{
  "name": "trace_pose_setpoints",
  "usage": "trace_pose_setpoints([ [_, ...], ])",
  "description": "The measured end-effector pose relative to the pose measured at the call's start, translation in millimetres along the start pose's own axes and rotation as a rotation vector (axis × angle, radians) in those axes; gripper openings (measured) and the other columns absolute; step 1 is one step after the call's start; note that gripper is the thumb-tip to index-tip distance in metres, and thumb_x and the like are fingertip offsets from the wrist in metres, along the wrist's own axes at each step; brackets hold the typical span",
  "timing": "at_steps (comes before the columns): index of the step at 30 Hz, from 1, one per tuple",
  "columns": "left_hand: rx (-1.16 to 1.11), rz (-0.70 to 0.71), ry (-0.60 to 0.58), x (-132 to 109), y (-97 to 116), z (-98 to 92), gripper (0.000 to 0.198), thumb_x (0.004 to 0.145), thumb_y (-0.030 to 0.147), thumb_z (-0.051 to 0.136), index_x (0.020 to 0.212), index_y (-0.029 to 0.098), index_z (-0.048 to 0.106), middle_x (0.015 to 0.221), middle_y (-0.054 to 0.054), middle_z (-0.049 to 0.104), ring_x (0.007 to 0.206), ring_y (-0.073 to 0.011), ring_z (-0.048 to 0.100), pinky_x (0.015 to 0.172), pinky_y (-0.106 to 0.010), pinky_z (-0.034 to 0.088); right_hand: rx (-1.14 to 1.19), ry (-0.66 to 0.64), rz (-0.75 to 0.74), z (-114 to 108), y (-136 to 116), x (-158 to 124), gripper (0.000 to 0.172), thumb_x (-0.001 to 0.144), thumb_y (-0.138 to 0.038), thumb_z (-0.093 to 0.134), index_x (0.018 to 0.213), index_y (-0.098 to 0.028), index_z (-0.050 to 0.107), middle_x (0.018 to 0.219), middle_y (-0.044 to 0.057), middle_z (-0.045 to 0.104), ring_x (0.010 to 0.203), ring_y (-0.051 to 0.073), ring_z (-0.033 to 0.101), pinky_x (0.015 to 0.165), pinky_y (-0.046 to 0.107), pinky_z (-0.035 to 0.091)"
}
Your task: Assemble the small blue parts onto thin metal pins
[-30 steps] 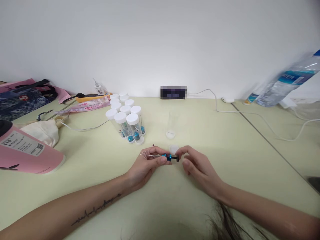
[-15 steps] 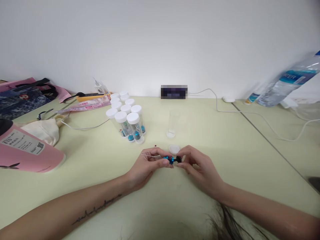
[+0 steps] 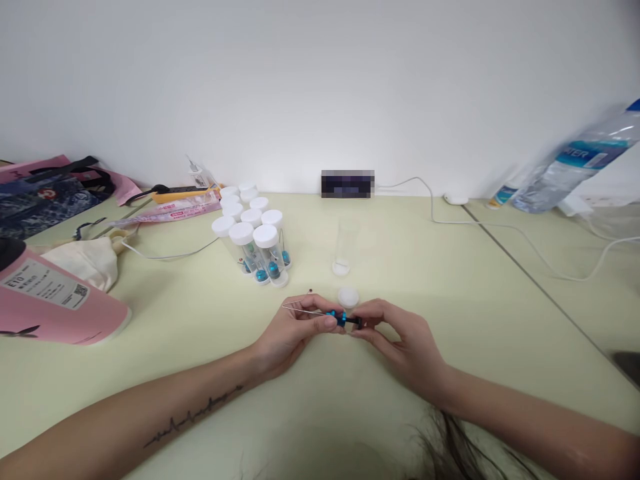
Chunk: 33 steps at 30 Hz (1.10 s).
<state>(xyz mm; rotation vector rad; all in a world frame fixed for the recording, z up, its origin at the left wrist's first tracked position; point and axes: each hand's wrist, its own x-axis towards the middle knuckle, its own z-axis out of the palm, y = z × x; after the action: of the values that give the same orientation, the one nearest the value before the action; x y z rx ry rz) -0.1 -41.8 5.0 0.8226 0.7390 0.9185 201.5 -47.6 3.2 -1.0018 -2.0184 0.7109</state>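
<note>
My left hand (image 3: 297,330) pinches a small blue metal device (image 3: 338,319) between thumb and fingers. A thin wire sticks out of it to the left, over the palm, and a small dark red bead (image 3: 310,291) shows just above that hand. On the device's right end is a black knob (image 3: 357,323), and my right hand (image 3: 400,333) closes thumb and fingertips round it. Just beyond the hands a white cap (image 3: 349,297) lies on the table. Behind it stands a clear tube (image 3: 345,243) with no cap on top.
Several clear tubes with white caps (image 3: 266,236) stand grouped to the left, blue pieces inside. A pink tumbler (image 3: 65,300) leans in at far left, near a cream pouch (image 3: 85,263). At the back are a blurred dark display (image 3: 347,184), a white cable (image 3: 434,207) and a water bottle (image 3: 575,167).
My right hand has shifted slightly left, and its fingers now cover more of the black knob. The left hand keeps its hold on the blue device, nearly still.
</note>
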Motion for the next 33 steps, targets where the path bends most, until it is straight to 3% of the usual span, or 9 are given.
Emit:
trace_pose_setpoints([
  [6,-0.016,0.003,-0.023,0.8,-0.7,-2.2,0.014,0.069,0.016,0.074,0.081,0.012,0.069,0.080,-0.005,0.070,0.074,-0.0128,0.064,0.077,-0.026,0.048,0.056,0.000,-0.125,-0.5,-0.5,-0.1,0.015,0.087,-0.015,0.056,0.100,-0.023,0.059,0.093,0.004,0.066,0.084,0.016,0.062,0.071,0.027,0.051],
  [17,0.031,0.019,-0.045,1.5,-2.3,-2.7,0.016,0.066,0.017,0.076,0.080,0.013,0.070,0.077,-0.004,0.070,0.071,-0.0137,0.064,0.077,-0.028,0.048,-0.008,-0.061,0.063,-1.9,-3.0,-0.9,0.012,0.087,-0.033,0.057,0.088,-0.022,0.062,0.068,0.000,0.066,0.059,0.013,0.059,0.057,0.022,0.047],
  [23,0.063,0.011,-0.084,0.5,-2.9,-2.9,0.017,0.066,0.014,0.075,0.082,0.014,0.070,0.079,-0.004,0.070,0.076,-0.0154,0.065,0.079,-0.030,0.049,0.005,-0.191,0.087,-1.8,2.3,-1.1,0.037,0.096,-0.039,0.037,0.077,-0.019,0.061,0.061,0.000,0.061,0.055,0.011,0.056,0.056,0.020,0.042],
  [27,0.063,0.011,-0.114,-0.1,-2.8,-3.2,0.017,0.066,0.013,0.075,0.082,0.014,0.071,0.079,-0.004,0.070,0.076,-0.0157,0.065,0.078,-0.031,0.050,0.027,-0.200,0.114,-1.6,4.2,0.3,0.048,0.098,-0.040,0.030,0.065,-0.018,0.056,0.056,-0.001,0.057,0.053,0.010,0.054,0.055,0.019,0.040],
  [30,0.029,0.010,-0.127,0.3,-2.9,-3.4,0.015,0.068,0.012,0.074,0.082,0.013,0.070,0.078,-0.005,0.070,0.073,-0.0150,0.065,0.077,-0.029,0.051,0.079,-0.198,0.157,-2.0,3.2,1.6,0.048,0.098,-0.041,0.029,0.066,-0.018,0.056,0.055,-0.001,0.056,0.052,0.010,0.053,0.054,0.020,0.039],
  [33,-0.032,0.018,-0.097,1.8,-2.5,-4.0,0.014,0.068,0.012,0.073,0.082,0.012,0.070,0.078,-0.004,0.070,0.073,-0.0137,0.065,0.076,-0.027,0.051,0.172,-0.151,0.183,-1.9,1.6,2.1,0.040,0.098,-0.042,0.028,0.082,-0.019,0.057,0.059,-0.002,0.056,0.052,0.010,0.051,0.055,0.021,0.040],
])
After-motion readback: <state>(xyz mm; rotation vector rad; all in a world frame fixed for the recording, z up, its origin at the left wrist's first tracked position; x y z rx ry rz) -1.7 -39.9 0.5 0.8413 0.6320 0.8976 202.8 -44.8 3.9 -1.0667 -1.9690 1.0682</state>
